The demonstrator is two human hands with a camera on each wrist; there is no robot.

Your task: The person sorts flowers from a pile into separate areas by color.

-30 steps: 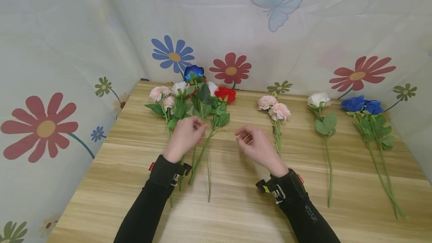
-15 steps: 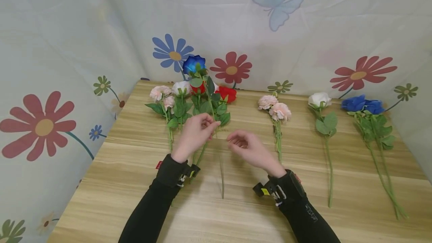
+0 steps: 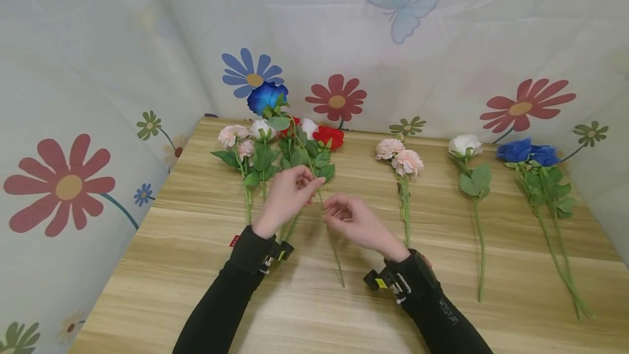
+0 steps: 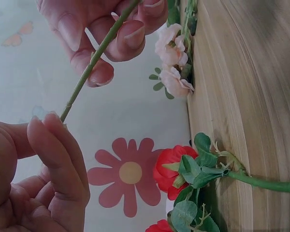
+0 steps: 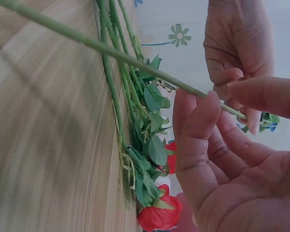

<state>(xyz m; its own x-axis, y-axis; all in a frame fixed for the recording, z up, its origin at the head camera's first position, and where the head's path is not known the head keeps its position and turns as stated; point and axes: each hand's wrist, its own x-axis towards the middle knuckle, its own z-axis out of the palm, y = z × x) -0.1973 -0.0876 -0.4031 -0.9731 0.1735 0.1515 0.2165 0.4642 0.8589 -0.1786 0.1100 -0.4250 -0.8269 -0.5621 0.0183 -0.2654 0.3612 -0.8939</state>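
Observation:
My left hand [image 3: 290,193] pinches the green stem [image 4: 89,67] of an artificial blue rose [image 3: 267,98] between thumb and fingertips. The rose is raised and tilted, its bloom up to the left in the head view and its stem end slanting down to the right. My right hand [image 3: 356,223] is just below the left one, fingers loosely bent. In the right wrist view its fingertips [image 5: 210,99] lie right at the stem, while the thumb stands apart from it. Behind the left hand lie red roses [image 3: 328,137], white roses [image 3: 262,129] and pink flowers [image 3: 233,135].
To the right on the wooden table [image 3: 196,266] lie pink flowers [image 3: 407,163], a white rose [image 3: 464,146] and blue flowers [image 3: 528,152], stems toward the front. A patterned cloth [image 3: 314,26] hangs along the back and left of the table.
The left hand has moved right with the blue rose, lifting it. The bloom now tips left and the stem end swings right. The right hand has come left to the stem.

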